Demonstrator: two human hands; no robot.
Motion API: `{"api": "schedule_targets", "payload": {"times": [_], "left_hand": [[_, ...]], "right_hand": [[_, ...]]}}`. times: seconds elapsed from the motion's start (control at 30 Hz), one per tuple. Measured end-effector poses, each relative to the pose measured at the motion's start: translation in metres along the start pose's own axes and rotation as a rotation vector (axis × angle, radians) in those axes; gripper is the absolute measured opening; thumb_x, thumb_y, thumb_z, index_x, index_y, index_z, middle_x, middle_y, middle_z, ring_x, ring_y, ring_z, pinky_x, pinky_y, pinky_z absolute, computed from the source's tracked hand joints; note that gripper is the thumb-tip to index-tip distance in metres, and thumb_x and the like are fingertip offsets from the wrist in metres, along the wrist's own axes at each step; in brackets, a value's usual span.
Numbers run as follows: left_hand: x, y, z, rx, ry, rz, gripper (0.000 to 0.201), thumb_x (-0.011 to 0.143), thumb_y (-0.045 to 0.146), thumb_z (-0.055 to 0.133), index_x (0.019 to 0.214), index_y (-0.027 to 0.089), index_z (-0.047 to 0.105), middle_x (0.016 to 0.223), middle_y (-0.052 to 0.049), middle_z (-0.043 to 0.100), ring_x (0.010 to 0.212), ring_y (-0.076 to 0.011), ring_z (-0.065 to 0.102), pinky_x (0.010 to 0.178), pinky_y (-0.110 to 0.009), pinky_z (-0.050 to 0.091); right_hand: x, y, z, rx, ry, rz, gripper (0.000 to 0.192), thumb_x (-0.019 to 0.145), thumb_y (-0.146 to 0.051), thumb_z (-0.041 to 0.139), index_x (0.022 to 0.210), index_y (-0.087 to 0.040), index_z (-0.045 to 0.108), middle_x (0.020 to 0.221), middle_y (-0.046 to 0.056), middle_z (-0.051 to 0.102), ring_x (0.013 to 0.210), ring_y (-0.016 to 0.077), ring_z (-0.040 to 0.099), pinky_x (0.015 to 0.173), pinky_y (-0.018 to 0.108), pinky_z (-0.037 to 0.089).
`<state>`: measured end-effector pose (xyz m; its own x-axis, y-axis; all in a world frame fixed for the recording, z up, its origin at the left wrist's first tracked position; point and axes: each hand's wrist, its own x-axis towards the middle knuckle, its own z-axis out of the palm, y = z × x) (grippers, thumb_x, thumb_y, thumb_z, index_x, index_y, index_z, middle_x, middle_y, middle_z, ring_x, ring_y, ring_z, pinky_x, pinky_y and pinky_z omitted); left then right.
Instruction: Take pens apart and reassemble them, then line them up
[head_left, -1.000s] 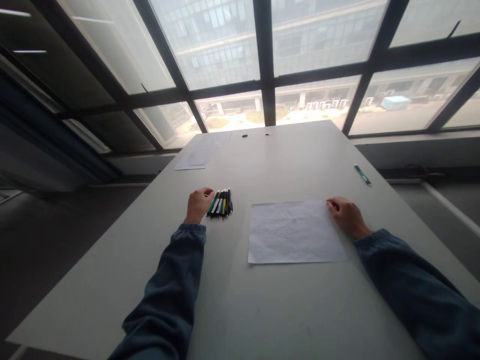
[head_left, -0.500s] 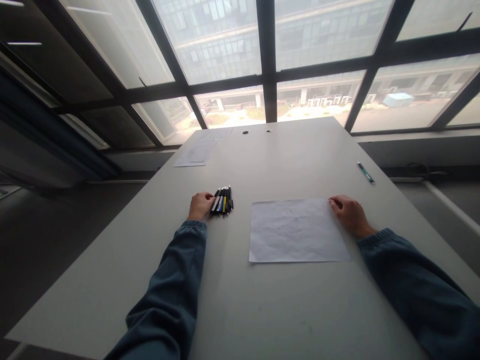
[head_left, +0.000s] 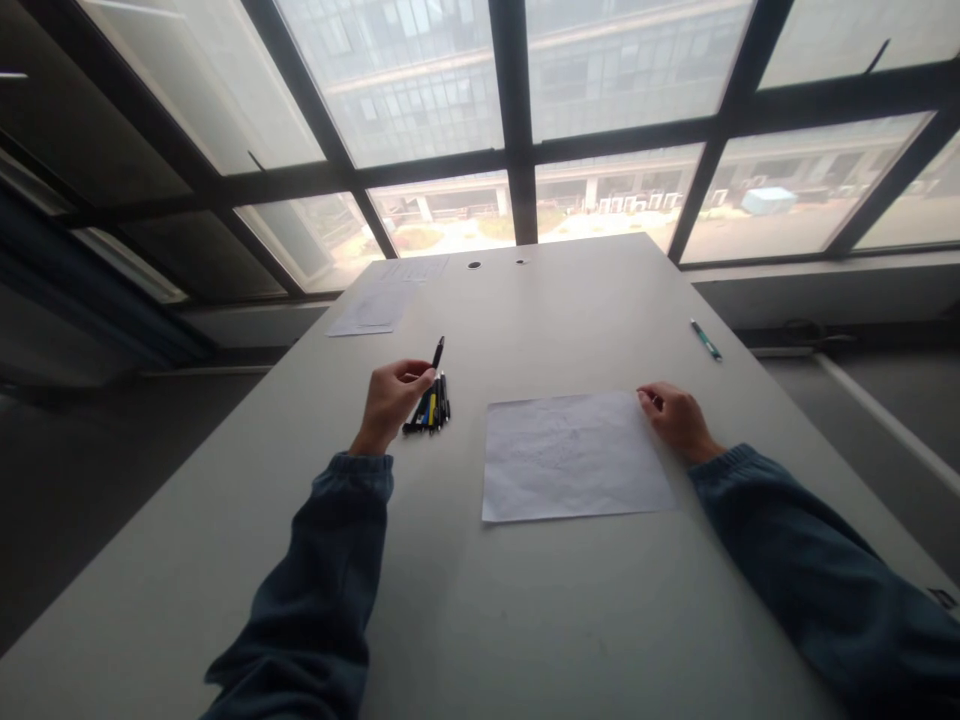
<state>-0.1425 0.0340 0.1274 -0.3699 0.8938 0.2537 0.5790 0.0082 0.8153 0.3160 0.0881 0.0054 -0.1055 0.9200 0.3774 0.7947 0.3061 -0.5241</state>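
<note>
My left hand [head_left: 391,400] pinches a dark pen [head_left: 439,351], held tilted with its upper end pointing away from me. Just beneath and beside those fingers lies a bunch of pens [head_left: 433,408], mostly black, with yellow and blue showing on some; the hand covers part of it. My right hand [head_left: 679,418] rests at the far right corner of a white sheet of paper [head_left: 574,460], its fingers curled together at the edge. Faint marks show on the sheet. Whether those fingertips grip the corner or only press on it is hard to see.
A green pen [head_left: 706,340] lies near the right edge of the white table [head_left: 525,610]. More printed papers [head_left: 373,305] lie at the far left. Two small round holes, one of them a dark cable hole [head_left: 474,265], sit near the far edge, before large windows.
My left hand has lifted a pen up from the bunch. My right hand stays at the paper's corner. The whole view has shifted slightly, so the table appears further left.
</note>
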Motion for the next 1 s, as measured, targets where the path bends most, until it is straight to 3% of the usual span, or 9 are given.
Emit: {"api": "schedule_targets", "payload": {"times": [0.13, 0.23, 0.37, 0.5, 0.63, 0.7, 0.87, 1.0], "left_hand": [[-0.032, 0.034, 0.04, -0.209, -0.152, -0.028, 0.039, 0.071, 0.041, 0.075, 0.093, 0.009, 0.072, 0.072, -0.005, 0.07, 0.061, -0.0139, 0.063, 0.054, -0.022, 0.05], [-0.055, 0.048, 0.072, -0.34, -0.26, -0.02, 0.033, 0.069, 0.038, 0.078, 0.084, 0.01, 0.069, 0.07, -0.003, 0.066, 0.062, -0.0136, 0.063, 0.056, -0.024, 0.053], [-0.08, 0.05, 0.109, -0.495, -0.398, -0.051, 0.03, 0.072, 0.036, 0.078, 0.085, 0.01, 0.069, 0.074, -0.003, 0.066, 0.063, -0.0123, 0.063, 0.058, -0.024, 0.054], [-0.099, 0.045, 0.135, -0.665, -0.427, -0.144, 0.03, 0.075, 0.037, 0.077, 0.086, 0.011, 0.068, 0.082, -0.004, 0.068, 0.073, -0.015, 0.067, 0.069, -0.03, 0.06], [-0.113, 0.038, 0.148, -0.756, -0.413, -0.122, 0.03, 0.078, 0.038, 0.076, 0.089, 0.012, 0.065, 0.084, -0.005, 0.069, 0.078, -0.0168, 0.069, 0.081, -0.037, 0.061], [-0.117, 0.036, 0.15, -0.79, -0.408, -0.106, 0.03, 0.078, 0.037, 0.076, 0.091, 0.013, 0.063, 0.082, -0.004, 0.069, 0.078, -0.0168, 0.07, 0.082, -0.037, 0.061], [-0.117, 0.031, 0.146, -0.706, -0.451, -0.008, 0.036, 0.079, 0.034, 0.079, 0.104, 0.014, 0.063, 0.084, -0.006, 0.074, 0.079, -0.0179, 0.072, 0.076, -0.031, 0.059], [-0.109, 0.018, 0.143, -0.583, -0.364, 0.1, 0.034, 0.08, 0.035, 0.078, 0.106, 0.016, 0.069, 0.088, -0.007, 0.075, 0.082, -0.018, 0.073, 0.075, -0.029, 0.059]], "right_hand": [[-0.001, -0.014, -0.008, 0.062, 0.086, -0.054, 0.031, 0.093, -0.034, 0.047, 0.099, -0.017, 0.073, 0.086, 0.007, 0.07, 0.071, 0.0182, 0.06, 0.075, 0.03, 0.048], [-0.007, -0.033, -0.013, 0.153, 0.102, -0.111, 0.031, 0.096, -0.034, 0.046, 0.098, -0.017, 0.072, 0.082, 0.006, 0.067, 0.068, 0.0169, 0.057, 0.07, 0.029, 0.047], [-0.025, -0.065, -0.013, 0.284, -0.029, -0.259, 0.025, 0.096, -0.032, 0.049, 0.096, -0.02, 0.071, 0.092, 0.007, 0.068, 0.072, 0.016, 0.059, 0.07, 0.029, 0.048], [-0.045, -0.092, -0.004, 0.465, -0.225, -0.24, 0.023, 0.095, -0.037, 0.056, 0.104, -0.021, 0.07, 0.091, 0.006, 0.069, 0.072, 0.0152, 0.06, 0.067, 0.029, 0.049], [-0.055, -0.105, 0.007, 0.82, -0.448, -0.067, 0.038, 0.087, -0.042, 0.069, 0.118, -0.019, 0.065, 0.088, 0.005, 0.072, 0.073, 0.0157, 0.064, 0.063, 0.027, 0.05], [-0.055, -0.106, 0.01, 0.946, -0.474, -0.009, 0.039, 0.085, -0.042, 0.072, 0.114, -0.018, 0.066, 0.083, 0.004, 0.071, 0.069, 0.0148, 0.063, 0.062, 0.027, 0.051], [-0.049, -0.094, 0.011, 0.921, -0.223, 0.054, 0.03, 0.084, -0.039, 0.072, 0.103, -0.016, 0.073, 0.08, 0.005, 0.071, 0.067, 0.015, 0.062, 0.061, 0.028, 0.05], [-0.045, -0.078, 0.005, 0.757, -0.081, 0.012, 0.024, 0.086, -0.035, 0.07, 0.103, -0.019, 0.075, 0.094, 0.007, 0.074, 0.08, 0.0181, 0.064, 0.067, 0.029, 0.05]]}}
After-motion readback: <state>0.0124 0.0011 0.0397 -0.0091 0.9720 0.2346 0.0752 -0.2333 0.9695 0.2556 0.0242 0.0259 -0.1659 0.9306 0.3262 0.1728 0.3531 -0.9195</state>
